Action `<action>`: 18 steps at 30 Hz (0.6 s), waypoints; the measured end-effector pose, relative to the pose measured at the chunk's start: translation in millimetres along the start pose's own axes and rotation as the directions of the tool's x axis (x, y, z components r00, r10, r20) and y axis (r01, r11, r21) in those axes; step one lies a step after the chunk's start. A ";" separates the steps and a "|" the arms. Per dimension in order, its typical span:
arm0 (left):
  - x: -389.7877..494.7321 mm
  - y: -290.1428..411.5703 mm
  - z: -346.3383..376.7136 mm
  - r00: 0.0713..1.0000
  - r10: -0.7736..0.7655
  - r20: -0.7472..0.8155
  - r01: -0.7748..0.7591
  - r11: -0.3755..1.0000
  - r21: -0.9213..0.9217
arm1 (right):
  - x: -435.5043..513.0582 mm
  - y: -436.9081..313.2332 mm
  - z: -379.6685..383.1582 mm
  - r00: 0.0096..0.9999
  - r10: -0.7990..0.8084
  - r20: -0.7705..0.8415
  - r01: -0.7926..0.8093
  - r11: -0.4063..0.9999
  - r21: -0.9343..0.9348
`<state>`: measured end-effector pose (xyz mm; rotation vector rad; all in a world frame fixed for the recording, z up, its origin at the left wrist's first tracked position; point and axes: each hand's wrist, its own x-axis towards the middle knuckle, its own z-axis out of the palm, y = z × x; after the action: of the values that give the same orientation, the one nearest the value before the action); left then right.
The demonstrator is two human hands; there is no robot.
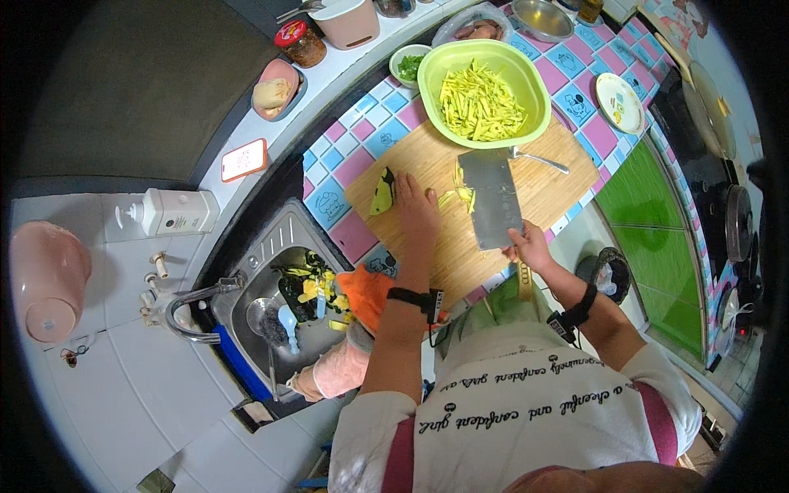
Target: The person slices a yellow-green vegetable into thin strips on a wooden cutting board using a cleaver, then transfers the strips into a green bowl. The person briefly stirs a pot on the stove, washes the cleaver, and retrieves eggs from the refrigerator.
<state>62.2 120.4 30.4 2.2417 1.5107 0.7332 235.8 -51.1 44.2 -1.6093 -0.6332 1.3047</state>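
My right hand (pixel 530 246) grips a Chinese cleaver (pixel 493 197) at its near end, the broad blade over the wooden cutting board (pixel 542 185). Several pale green-yellow vegetable strips (pixel 463 196) lie against the blade's left side. My left hand (pixel 416 206) rests palm down on the board, left of the strips. Beside its fingertips is a vegetable piece (pixel 382 196) with dark green skin; whether the fingers hold anything is hidden. A light green basin (pixel 538 117) at the board's far edge contains a heap of similar strips (pixel 481 105).
A fork (pixel 542 161) lies by the basin. Left is a steel sink (pixel 296 228) with peelings (pixel 311 283) and a blue spoon (pixel 287 323); another person's pink sleeve (pixel 342 370) reaches its edge. Behind stand a small bowl of chopped greens (pixel 409 66) and a phone (pixel 244 160). A plate (pixel 619 103) sits right.
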 end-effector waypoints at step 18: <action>82.2 122.5 -63.5 0.913 0.291 -0.286 -0.388 0.833 -0.393 | -20.0 -172.6 14.7 0.962 -0.249 0.109 0.272 0.864 -0.423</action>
<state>141.8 149.8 166.8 2.1352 0.8900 1.3198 243.5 10.9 206.9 -1.7676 -1.2008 1.0499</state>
